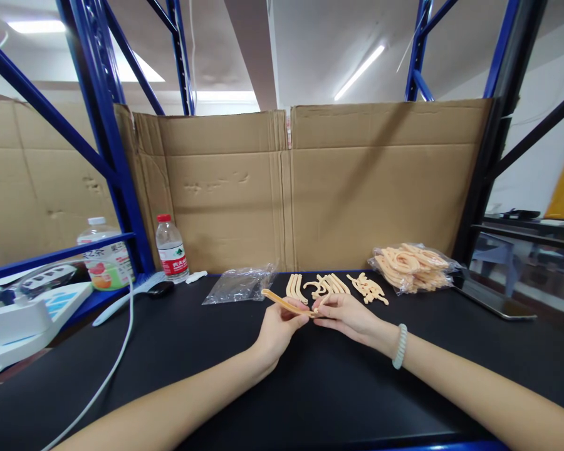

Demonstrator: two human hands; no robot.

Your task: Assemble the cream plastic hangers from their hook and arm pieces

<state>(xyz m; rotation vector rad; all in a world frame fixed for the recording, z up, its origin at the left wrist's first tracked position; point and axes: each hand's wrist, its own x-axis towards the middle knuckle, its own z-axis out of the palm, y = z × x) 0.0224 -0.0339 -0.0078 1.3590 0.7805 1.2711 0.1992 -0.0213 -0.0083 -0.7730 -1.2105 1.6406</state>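
**Head camera: both hands meeting on one skinny tan strip**

So the left hand [278, 327] has a long tan strip [282, 302] pinched between thumb and fingers. The right hand [348, 317] is closed up too, fingertips on a small tan piece [321, 304] right at the strip's end. Can't tell if those two are joined or just touching.

Here's the bit that matters: the strip sits in front of the body, its long axis slanting from a free end up and left of the left hand down to the right fingertips. The left hand has the strip's length, but the right hand is nearer the end where the small piece is.

Just beyond the hands on the black table [338, 394] there's a row of curved strips [296, 288], then a mixed pile [333, 285] and a heap of small pieces [369, 289] behind the right hand. That hand is closer to both.

Further out: flat clear plastic bag [239, 285] to the left, stuffed bag of tan parts [411, 267] to the right, red-capped water bottle [173, 254] back left, cardboard wall [385, 181] behind it all.
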